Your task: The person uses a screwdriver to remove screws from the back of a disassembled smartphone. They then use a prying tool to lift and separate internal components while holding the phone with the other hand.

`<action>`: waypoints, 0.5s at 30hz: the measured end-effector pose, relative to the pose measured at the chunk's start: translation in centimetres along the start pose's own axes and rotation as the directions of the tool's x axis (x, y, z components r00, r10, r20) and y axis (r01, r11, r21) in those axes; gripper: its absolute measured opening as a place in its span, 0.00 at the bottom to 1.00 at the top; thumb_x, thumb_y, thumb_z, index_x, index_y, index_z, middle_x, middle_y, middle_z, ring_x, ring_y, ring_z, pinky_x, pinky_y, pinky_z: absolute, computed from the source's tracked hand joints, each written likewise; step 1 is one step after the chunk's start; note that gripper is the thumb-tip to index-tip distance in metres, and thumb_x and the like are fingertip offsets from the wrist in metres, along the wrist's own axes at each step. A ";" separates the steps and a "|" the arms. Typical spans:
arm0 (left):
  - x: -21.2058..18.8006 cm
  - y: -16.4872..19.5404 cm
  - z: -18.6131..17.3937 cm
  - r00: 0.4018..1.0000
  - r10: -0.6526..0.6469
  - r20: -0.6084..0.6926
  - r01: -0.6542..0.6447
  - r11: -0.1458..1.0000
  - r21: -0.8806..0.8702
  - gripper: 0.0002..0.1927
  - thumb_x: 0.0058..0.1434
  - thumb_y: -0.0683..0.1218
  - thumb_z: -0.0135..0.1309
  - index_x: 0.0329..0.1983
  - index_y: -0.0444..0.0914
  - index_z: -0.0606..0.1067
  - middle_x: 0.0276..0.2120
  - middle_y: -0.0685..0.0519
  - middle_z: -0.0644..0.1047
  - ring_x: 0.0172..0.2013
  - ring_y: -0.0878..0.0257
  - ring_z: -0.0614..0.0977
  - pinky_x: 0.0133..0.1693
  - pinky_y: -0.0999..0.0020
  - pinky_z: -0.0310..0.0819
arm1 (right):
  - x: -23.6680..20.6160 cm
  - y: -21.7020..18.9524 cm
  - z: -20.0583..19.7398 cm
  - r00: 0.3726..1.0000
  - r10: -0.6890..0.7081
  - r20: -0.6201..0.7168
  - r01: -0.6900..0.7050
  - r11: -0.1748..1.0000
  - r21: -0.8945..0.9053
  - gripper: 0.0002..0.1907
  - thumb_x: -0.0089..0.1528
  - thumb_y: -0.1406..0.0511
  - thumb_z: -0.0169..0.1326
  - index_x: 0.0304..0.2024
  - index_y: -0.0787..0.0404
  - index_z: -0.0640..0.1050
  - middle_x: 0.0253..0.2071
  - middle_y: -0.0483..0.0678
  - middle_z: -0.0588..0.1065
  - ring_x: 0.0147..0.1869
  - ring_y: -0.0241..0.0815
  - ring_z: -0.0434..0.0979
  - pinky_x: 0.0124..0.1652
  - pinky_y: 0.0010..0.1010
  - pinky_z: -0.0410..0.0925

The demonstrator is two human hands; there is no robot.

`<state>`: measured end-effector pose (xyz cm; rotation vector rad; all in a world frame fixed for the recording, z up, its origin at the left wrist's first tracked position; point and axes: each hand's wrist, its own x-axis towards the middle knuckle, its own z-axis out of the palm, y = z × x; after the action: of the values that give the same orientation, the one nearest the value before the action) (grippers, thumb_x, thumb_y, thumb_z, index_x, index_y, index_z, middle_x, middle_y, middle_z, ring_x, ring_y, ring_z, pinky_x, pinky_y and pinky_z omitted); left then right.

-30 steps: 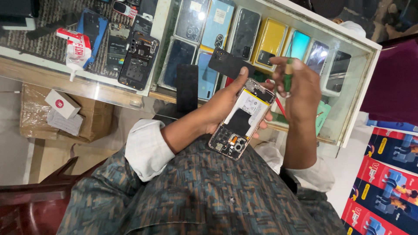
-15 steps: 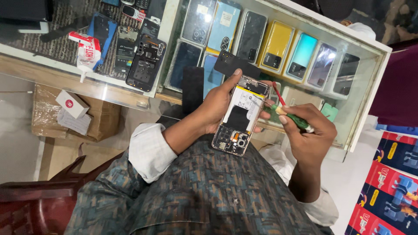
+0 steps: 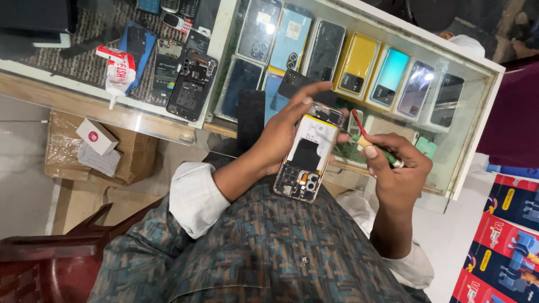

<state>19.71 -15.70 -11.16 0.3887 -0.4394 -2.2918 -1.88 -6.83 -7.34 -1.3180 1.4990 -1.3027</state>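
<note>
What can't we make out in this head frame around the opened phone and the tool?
- Head view: the underside of the opened phone is hidden by the left hand that holds it.
- Tool: most of the shaft is covered by the right hand; its tip is too small to identify.
- Phone internals: small, blurred, screws unreadable.
- Display case: glare on the glass hides some of the phone covers inside.

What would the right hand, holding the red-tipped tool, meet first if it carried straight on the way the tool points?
Probably the opened phone held by the left hand: the right hand aims its tool up-left at the phone's upper edge, though depth is unclear.
</note>
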 end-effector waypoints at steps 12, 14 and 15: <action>0.2 0.2 0.0 0.985 0.149 0.085 -0.153 0.988 0.034 0.11 0.77 0.46 0.40 0.49 0.33 0.70 0.63 0.30 0.72 0.52 0.49 0.83 0.47 0.56 0.85 | 1.2 1.7 1.6 0.989 0.144 -0.018 -0.128 0.921 0.367 0.11 0.69 0.68 0.57 0.46 0.74 0.79 0.28 0.53 0.75 0.21 0.31 0.62 0.23 0.21 0.57; 0.2 0.2 0.1 0.983 0.162 0.084 -0.167 0.984 0.059 0.14 0.78 0.48 0.40 0.49 0.32 0.71 0.62 0.31 0.73 0.51 0.51 0.83 0.48 0.59 0.84 | 1.5 1.8 1.7 0.985 0.173 -0.012 -0.155 0.912 0.379 0.10 0.70 0.68 0.57 0.46 0.73 0.79 0.27 0.53 0.74 0.20 0.31 0.62 0.22 0.21 0.56; 0.2 0.3 0.1 0.982 0.168 0.084 -0.174 0.982 0.072 0.16 0.79 0.50 0.40 0.48 0.32 0.72 0.62 0.31 0.74 0.51 0.52 0.84 0.49 0.60 0.84 | 1.6 1.8 1.7 0.984 0.177 -0.016 -0.157 0.909 0.387 0.10 0.70 0.68 0.57 0.46 0.73 0.79 0.26 0.53 0.74 0.19 0.31 0.61 0.22 0.21 0.56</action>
<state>19.67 -16.00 -10.95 0.2892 -0.5818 -2.1320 -0.98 -8.81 -9.34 -0.8900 1.2736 -1.4372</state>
